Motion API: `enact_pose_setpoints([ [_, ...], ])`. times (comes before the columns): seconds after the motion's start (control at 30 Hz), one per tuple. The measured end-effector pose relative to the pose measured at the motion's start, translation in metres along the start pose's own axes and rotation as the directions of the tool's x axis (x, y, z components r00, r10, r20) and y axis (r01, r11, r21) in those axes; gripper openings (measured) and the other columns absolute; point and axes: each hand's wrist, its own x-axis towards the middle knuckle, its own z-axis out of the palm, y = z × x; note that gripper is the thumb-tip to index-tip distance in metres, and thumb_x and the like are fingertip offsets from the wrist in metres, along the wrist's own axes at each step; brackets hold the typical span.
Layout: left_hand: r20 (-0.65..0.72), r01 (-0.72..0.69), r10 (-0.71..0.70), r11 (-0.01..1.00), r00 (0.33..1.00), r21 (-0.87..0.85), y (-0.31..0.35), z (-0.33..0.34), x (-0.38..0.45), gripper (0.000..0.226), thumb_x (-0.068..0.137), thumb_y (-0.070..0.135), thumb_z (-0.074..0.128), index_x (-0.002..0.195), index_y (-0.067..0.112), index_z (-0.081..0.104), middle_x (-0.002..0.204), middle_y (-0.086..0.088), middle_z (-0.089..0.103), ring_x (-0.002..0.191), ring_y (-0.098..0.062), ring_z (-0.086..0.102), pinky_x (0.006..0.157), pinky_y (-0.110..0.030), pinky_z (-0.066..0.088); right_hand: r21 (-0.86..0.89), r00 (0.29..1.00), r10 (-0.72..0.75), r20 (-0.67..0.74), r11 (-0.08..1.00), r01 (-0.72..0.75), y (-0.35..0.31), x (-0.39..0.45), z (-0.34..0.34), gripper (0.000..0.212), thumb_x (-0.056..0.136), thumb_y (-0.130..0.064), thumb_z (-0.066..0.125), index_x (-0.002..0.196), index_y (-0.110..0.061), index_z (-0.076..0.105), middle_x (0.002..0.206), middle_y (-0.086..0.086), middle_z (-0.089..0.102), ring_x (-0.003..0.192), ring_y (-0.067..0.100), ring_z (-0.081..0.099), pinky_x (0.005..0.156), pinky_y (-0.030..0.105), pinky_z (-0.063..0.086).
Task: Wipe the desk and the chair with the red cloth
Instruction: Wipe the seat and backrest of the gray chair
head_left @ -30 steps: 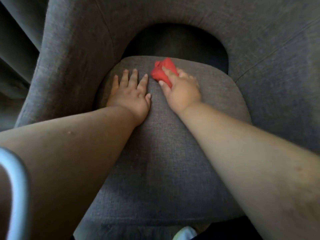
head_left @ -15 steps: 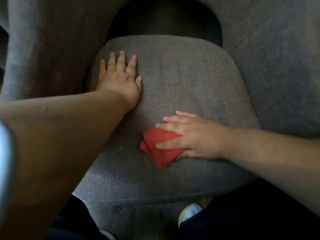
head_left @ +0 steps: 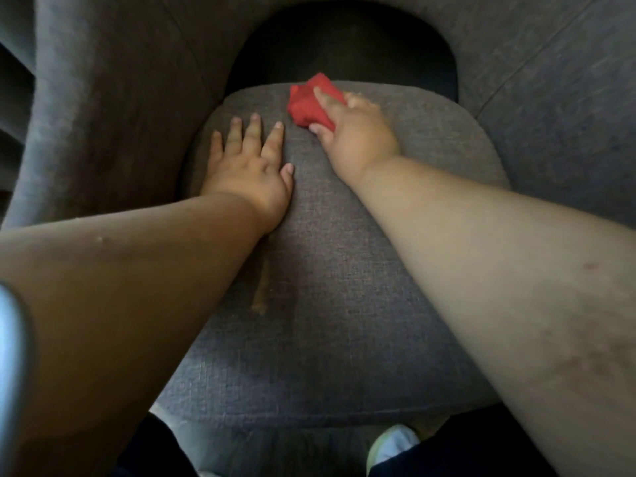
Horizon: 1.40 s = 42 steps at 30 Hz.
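Red cloth, bunched into a loose wad, sits at the far edge of a grey fabric seat cushion, right where the cushion meets a dark, arched gap in the chair's back. A person's right hand lies on top of the cloth and grips it: the forefinger stretches across the red fabric and the thumb curls in under its near side, pressing the wad against the cushion.

Just to the left of it, near but not touching the cloth, the left hand rests palm down on the same cushion. Its fingers are straight and slightly spread, holding nothing (it seems simply to bear on the seat). Both bare forearms reach in from the near side of the scene, the left one from the lower left, the right one from the lower right.

A narrow yellowish mark runs along the cushion beside the left forearm; what it is cannot be told. Grey upholstered chair sides curve up around the cushion on the left and right, in the same woven fabric. Below the cushion's front edge, a pale shoe toe shows between dark trouser legs. A blurred pale blue shape, too soft to identify, sits at the lower left edge.
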Motion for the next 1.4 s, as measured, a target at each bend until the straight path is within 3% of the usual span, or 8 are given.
enact_pose_setpoints([
  [0.17,0.035,-0.011,0.011,1.000,0.999,-0.022,-0.002,-0.005,-0.002,0.069,0.094,0.051,0.017,0.156,0.025,0.001,0.167,-0.010,0.000,0.151,-0.032,-0.003,0.119,-0.051,-0.002,0.050,0.981,-0.186,0.049,0.982,0.184,-0.013,-0.052,-0.008,0.054,0.099,-0.042,0.049,0.150,-0.029,0.037,0.157,0.013,0.036,0.140,0.035,0.034,0.117,0.041,0.024],
  [0.4,0.041,-0.009,0.010,0.999,0.999,-0.033,0.001,-0.010,-0.006,0.066,0.098,0.049,0.021,0.157,0.023,0.005,0.166,-0.012,0.004,0.151,-0.033,0.000,0.120,-0.052,0.000,0.150,0.852,-0.459,0.251,0.888,0.434,0.003,-0.171,-0.039,0.050,0.093,-0.039,0.062,0.140,-0.024,0.055,0.148,0.019,0.047,0.132,0.040,0.047,0.114,0.050,0.032],
  [0.7,0.026,-0.003,0.003,1.000,1.000,-0.020,0.000,-0.007,-0.005,0.067,0.097,0.050,0.019,0.156,0.022,0.007,0.166,-0.012,0.004,0.151,-0.034,0.001,0.120,-0.052,0.000,0.122,0.542,-0.771,0.334,0.606,0.786,0.037,-0.149,-0.047,0.050,0.091,-0.041,0.062,0.138,-0.023,0.057,0.140,0.021,0.055,0.131,0.041,0.050,0.107,0.057,0.040],
  [0.77,0.027,0.005,-0.004,1.000,1.000,-0.009,0.000,-0.009,-0.004,0.066,0.097,0.050,0.019,0.156,0.023,0.006,0.166,-0.012,0.003,0.151,-0.033,0.000,0.120,-0.052,0.000,0.020,0.591,-0.730,0.343,0.634,0.773,0.046,-0.107,-0.044,0.054,0.092,-0.040,0.055,0.143,-0.025,0.050,0.146,0.023,0.049,0.136,0.044,0.042,0.112,0.058,0.031],
  [0.83,0.036,0.009,-0.009,1.000,0.999,-0.006,0.000,-0.011,-0.004,0.066,0.097,0.050,0.018,0.156,0.024,0.004,0.166,-0.011,0.002,0.151,-0.033,-0.001,0.121,-0.052,0.000,-0.101,0.723,-0.615,0.315,0.735,0.670,0.058,-0.063,-0.040,0.057,0.094,-0.041,0.053,0.148,-0.027,0.042,0.152,0.024,0.041,0.141,0.044,0.033,0.116,0.057,0.023],
  [0.97,0.036,-0.004,0.004,1.000,0.999,-0.011,0.000,-0.009,-0.002,0.067,0.097,0.052,0.016,0.156,0.025,0.002,0.167,-0.010,0.001,0.151,-0.032,-0.002,0.121,-0.052,-0.001,-0.148,0.974,-0.193,0.119,0.966,0.210,0.071,-0.002,-0.028,0.059,0.098,-0.041,0.052,0.152,-0.025,0.034,0.159,0.022,0.028,0.146,0.042,0.021,0.120,0.046,0.014],
  [1.1,0.016,-0.005,0.005,1.000,1.000,0.004,0.001,-0.005,-0.002,0.067,0.096,0.052,0.015,0.156,0.025,0.002,0.166,-0.010,0.002,0.151,-0.033,-0.001,0.121,-0.052,0.000,0.036,0.995,0.099,0.004,0.994,-0.099,0.040,0.006,-0.012,0.057,0.101,-0.043,0.043,0.153,-0.022,0.032,0.161,0.014,0.027,0.146,0.033,0.025,0.121,0.036,0.017],
  [1.4,0.034,-0.016,0.017,1.000,0.999,-0.026,0.000,-0.007,-0.001,0.067,0.096,0.050,0.019,0.156,0.024,0.003,0.166,-0.011,0.003,0.151,-0.033,0.000,0.120,-0.052,-0.001,0.129,0.910,-0.356,0.211,0.933,0.335,-0.002,-0.139,-0.036,0.050,0.101,-0.034,0.051,0.147,-0.017,0.045,0.156,0.019,0.036,0.141,0.034,0.038,0.117,0.040,0.027],
])
